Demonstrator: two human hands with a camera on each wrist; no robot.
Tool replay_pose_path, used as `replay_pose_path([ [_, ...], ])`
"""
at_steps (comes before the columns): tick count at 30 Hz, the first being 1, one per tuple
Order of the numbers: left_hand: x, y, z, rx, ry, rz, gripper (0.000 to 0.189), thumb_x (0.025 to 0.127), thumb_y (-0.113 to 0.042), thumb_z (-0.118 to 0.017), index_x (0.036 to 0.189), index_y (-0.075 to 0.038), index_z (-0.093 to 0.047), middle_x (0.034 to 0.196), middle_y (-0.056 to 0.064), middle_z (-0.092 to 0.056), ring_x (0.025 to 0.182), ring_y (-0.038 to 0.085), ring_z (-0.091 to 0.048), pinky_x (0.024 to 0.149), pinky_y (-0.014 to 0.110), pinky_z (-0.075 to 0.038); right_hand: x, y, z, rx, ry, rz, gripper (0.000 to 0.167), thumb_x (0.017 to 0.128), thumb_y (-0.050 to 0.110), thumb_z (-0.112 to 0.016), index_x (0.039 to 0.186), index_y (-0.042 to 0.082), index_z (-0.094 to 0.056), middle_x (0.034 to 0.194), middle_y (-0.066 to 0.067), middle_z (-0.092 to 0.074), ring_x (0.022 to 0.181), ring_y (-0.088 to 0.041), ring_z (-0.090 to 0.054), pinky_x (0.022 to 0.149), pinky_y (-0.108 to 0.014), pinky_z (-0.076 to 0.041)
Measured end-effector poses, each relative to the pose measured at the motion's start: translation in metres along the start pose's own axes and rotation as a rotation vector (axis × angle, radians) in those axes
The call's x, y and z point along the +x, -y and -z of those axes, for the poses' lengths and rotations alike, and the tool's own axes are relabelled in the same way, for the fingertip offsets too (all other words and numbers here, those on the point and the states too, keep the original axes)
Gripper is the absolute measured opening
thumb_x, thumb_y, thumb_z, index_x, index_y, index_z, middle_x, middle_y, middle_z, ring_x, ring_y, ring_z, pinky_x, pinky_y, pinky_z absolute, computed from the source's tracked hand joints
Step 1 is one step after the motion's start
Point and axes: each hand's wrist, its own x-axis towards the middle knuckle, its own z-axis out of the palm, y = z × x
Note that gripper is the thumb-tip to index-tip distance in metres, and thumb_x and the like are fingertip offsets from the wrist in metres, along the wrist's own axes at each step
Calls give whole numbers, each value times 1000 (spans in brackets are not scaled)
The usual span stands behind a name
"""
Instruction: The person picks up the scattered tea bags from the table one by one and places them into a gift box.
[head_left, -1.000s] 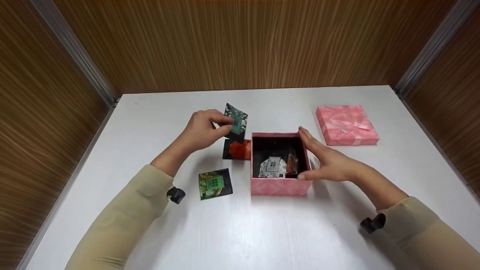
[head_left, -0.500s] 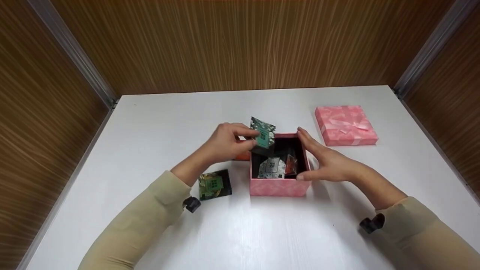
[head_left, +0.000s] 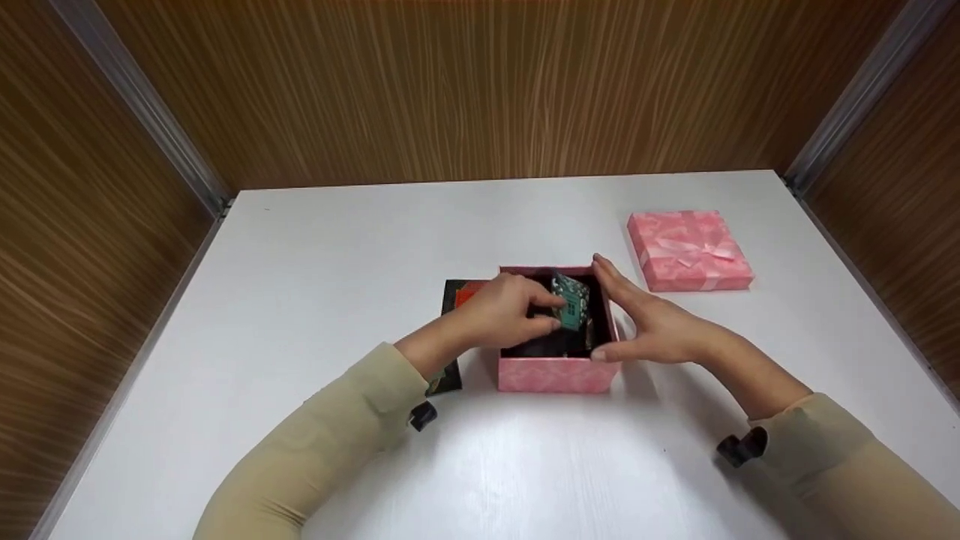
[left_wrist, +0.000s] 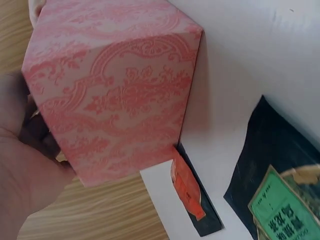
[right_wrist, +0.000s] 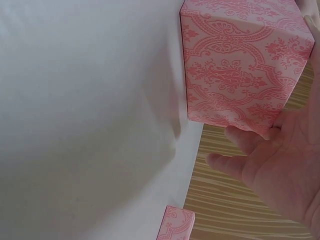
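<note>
My left hand [head_left: 510, 311] reaches over the pink gift box [head_left: 559, 375] and pinches a green flowered tea sachet [head_left: 571, 301], tilted within the opening. My right hand [head_left: 660, 326] grips the box's right side, its thumb at the front corner and a finger at the back one; two other fingers [right_wrist: 227, 162] stretch out behind. To the left of the box, partly under my left arm, lie a black-and-orange sachet [left_wrist: 187, 185] and a sachet with a green label [left_wrist: 285, 205]. My left hand hides much of the box's inside.
A pink lid [head_left: 690, 251] with a ribbon bow lies on the white table [head_left: 360, 232], behind and to the right of the box. Wood-grain panels [head_left: 480, 90] stand behind the table and at both sides.
My left hand has carried the green flowered sachet rightward from beyond the box's left side and into its opening. My right hand has stayed at the box.
</note>
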Motion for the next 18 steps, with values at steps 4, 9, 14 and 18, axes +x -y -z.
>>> replay_pose_path([
  [4, 6, -3, -7, 124, 40, 20, 37, 101, -25, -74, 136, -11, -74, 130, 4, -74, 116, 17, -70, 100, 34, -54, -1, 1, 0, 8, 1, 13, 122, 88, 49, -84, 172, 22, -1, 179, -2, 4, 162, -32, -9, 124, -61, -25],
  [9, 10, -5, -12, 260, 83, 69, 40, 102, -33, -73, 139, -16, -73, 130, 1, -75, 120, 21, -69, 111, 43, -45, 0, 1, 0, 4, 0, 22, 121, 89, 48, -85, 172, 22, -1, 179, -4, 3, 162, -32, -11, 123, -61, -26],
  [14, 14, -9, -15, 344, 129, 102, 33, 102, -37, -72, 130, -20, -78, 110, -1, -78, 109, 22, -69, 102, 48, -45, -1, 0, 1, 3, 2, 12, 122, 89, 49, -85, 172, 23, 0, 179, -3, 4, 162, -32, -9, 124, -60, -25],
  [18, 17, -11, -18, 398, 155, 116, 26, 102, -40, -72, 119, -21, -79, 97, -2, -74, 102, 22, -67, 95, 47, -46, -1, -1, 0, 8, 3, 12, 122, 88, 48, -85, 172, 23, 0, 178, -3, 5, 162, -32, -8, 125, -60, -23],
])
